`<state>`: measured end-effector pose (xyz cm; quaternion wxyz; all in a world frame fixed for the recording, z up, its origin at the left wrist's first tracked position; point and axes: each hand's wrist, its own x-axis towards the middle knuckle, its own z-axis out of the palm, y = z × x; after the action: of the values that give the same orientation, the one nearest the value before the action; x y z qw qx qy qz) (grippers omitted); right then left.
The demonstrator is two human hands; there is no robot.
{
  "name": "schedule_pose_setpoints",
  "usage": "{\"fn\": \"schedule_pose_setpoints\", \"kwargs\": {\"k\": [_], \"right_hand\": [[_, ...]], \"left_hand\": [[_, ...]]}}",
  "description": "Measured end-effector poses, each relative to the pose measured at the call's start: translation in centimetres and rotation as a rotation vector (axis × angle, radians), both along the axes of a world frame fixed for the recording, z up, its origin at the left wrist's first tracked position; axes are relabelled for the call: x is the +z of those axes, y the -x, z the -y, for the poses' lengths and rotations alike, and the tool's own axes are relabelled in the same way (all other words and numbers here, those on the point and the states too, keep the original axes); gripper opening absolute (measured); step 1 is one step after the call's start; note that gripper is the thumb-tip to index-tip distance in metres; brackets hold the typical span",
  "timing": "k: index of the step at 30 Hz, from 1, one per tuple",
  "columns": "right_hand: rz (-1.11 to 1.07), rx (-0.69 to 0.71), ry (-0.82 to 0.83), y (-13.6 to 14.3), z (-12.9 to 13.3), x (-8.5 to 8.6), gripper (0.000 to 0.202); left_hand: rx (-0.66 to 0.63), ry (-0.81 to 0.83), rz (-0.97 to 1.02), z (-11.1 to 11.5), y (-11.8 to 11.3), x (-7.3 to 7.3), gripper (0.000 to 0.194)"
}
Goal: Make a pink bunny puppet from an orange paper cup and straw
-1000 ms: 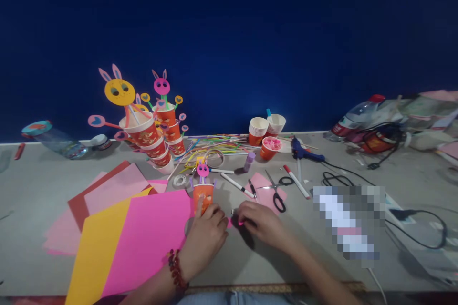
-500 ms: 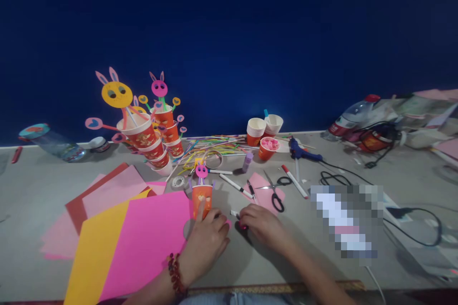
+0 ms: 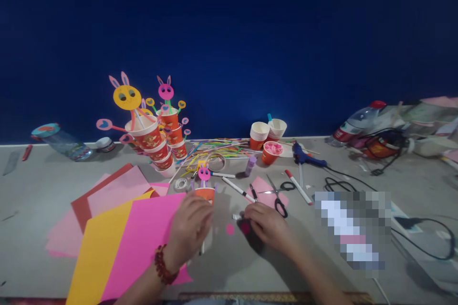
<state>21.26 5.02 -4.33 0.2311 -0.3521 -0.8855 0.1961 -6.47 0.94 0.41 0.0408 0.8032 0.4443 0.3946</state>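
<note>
My left hand (image 3: 191, 228), smeared by motion and with a bead bracelet at the wrist, hovers in front of an orange paper cup (image 3: 205, 194). It hides the cup's lower part; whether it holds anything does not show. A small pink rabbit head (image 3: 204, 174) stands above that cup, with purple straw arms beside it. My right hand (image 3: 266, 224) has its fingers bent and pressed together; what is in them, if anything, is hidden. Two small pink paper discs, one brighter disc (image 3: 230, 229) and one shaded disc (image 3: 245, 228), lie between the hands.
Coloured sheets lie at left, a magenta sheet (image 3: 143, 243) on top. Stacked cups with a yellow rabbit head (image 3: 127, 97) stand behind. Scissors (image 3: 277, 193), a red-capped marker (image 3: 298, 187), a glue stick (image 3: 251, 166) and a blue glue gun (image 3: 307, 156) with its cable lie at right.
My left hand has moved left and toward me, off the pink disc area and across the cup front. My right hand has lifted slightly from the shaded disc. The view has shifted a little.
</note>
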Motion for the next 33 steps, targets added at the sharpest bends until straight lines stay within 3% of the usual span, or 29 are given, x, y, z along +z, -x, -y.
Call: {"fn": "schedule_pose_setpoints", "kwargs": {"k": [2, 5, 8, 12, 16, 18, 20, 25, 28, 30, 33], "right_hand": [[-0.011, -0.002, 0.005, 0.0, 0.1, 0.1, 0.027], [-0.017, -0.021, 0.02, -0.2, 0.3, 0.4, 0.03], [-0.02, -0.047, 0.038, -0.6, 0.6, 0.5, 0.033], [-0.028, -0.103, 0.043, -1.4, 1.0, 0.3, 0.031], [-0.03, -0.12, 0.064, -2.0, 1.3, 0.6, 0.03], [-0.017, -0.12, 0.078, -2.1, 1.3, 0.8, 0.03], [-0.004, -0.126, 0.082, -2.1, 1.1, 0.8, 0.03], [-0.045, -0.119, 0.074, -1.2, 0.6, 0.3, 0.03], [-0.08, -0.091, 0.079, -0.2, 0.5, 0.4, 0.029], [-0.093, -0.086, 0.082, 0.2, 0.6, 0.6, 0.028], [-0.104, -0.098, 0.074, 0.2, 0.7, 0.9, 0.029]], "left_hand": [[0.124, -0.117, 0.062, -1.3, 2.5, 0.2, 0.017], [0.315, -0.072, -0.026, -3.3, 6.0, -0.7, 0.014], [0.336, 0.067, -0.213, -4.7, 8.2, -2.7, 0.022], [0.33, 0.152, -0.351, -5.4, 9.3, -5.6, 0.034], [0.333, 0.134, -0.357, -5.7, 9.5, -6.8, 0.034], [0.315, 0.117, -0.304, -5.7, 9.4, -6.3, 0.032], [0.276, 0.097, -0.228, -6.0, 9.0, -5.0, 0.03], [0.079, 0.084, -0.148, -8.4, 5.4, 1.1, 0.024], [-0.029, 0.255, -0.332, -11.6, 1.8, 3.8, 0.023], [-0.016, 0.369, -0.475, -14.0, -0.6, 4.3, 0.021], [0.024, 0.442, -0.571, -17.1, -3.1, 3.2, 0.017]]}}
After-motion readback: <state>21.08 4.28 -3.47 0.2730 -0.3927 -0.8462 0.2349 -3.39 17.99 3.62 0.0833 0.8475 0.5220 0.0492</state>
